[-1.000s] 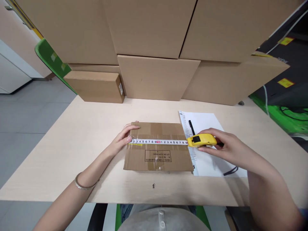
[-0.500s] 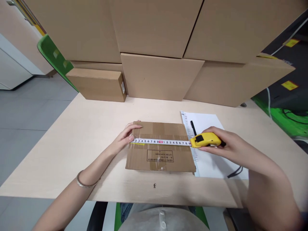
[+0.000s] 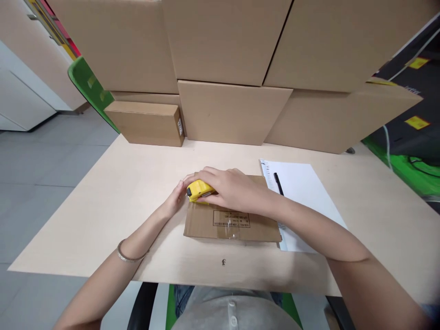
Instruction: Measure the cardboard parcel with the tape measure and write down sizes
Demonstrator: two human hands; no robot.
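**Close quarters at the left edge**

And there's the right grip (image 3: 237,190), stretched across and wrapped around the yellow-and-black plastic tape measure (image 3: 198,189), right over the left end of the rectangular brown cardboard box (image 3: 204,222)! The left grip (image 3: 174,200) is just beside the tool's front; whether it holds anything, I can't tell. Tidy handling here, I'd say, wants skin clear of that front end and the box steady on the pale wooden surface (image 3: 154,169). Over right, a slim black pen (image 3: 278,184) lies on white paper (image 3: 302,183).
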